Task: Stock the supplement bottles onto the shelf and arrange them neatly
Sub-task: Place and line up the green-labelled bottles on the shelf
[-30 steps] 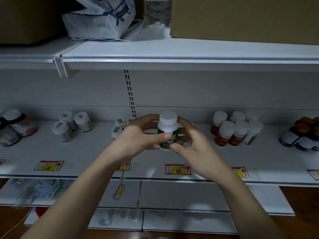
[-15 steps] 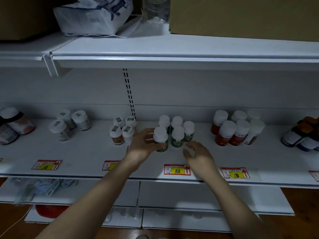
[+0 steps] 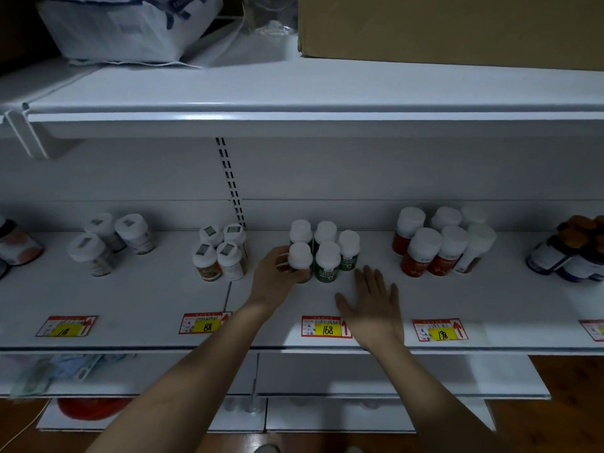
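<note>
Upright, bottle [image 3: 300, 261] in left hand [image 3: 274, 276]

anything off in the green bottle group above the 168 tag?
Slightly uneven: the green bottle group has five bottles, and the rightmost bottle sits between the two rows. The left hand holds the front-left bottle. Nothing tipped or spilled.
</note>
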Action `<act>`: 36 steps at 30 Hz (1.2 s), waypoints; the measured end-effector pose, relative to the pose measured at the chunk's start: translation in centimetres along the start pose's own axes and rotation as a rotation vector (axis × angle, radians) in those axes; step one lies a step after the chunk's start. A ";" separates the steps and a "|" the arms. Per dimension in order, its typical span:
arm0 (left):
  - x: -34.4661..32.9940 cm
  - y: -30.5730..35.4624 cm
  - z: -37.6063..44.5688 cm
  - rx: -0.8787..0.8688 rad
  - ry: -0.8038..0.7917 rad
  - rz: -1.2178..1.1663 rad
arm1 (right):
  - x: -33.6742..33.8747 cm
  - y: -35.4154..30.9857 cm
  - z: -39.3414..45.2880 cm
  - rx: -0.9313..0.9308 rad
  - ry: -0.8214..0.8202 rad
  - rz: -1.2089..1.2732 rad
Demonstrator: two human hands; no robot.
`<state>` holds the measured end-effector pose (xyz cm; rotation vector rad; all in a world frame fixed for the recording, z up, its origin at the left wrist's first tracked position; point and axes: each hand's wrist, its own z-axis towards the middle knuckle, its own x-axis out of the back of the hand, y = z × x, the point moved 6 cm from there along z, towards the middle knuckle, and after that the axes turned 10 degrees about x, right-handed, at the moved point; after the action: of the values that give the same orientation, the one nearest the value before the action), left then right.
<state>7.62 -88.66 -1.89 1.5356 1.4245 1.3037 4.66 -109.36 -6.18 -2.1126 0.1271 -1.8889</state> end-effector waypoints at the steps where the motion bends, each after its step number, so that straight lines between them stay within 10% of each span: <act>1: -0.2 0.1 0.1 -0.009 0.002 -0.009 | 0.0 0.0 0.0 0.000 0.002 0.000; 26: -0.9 4.5 6.4 0.226 -0.087 0.027 | 0.3 0.1 0.0 0.000 0.050 -0.007; 36: 2.3 8.2 4.2 0.059 0.100 -0.108 | 0.4 0.2 0.0 -0.002 0.042 0.046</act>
<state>13.95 -87.29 5.12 1.4273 1.5991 1.2997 4.70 -109.70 -5.83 -2.0544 0.1857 -1.9079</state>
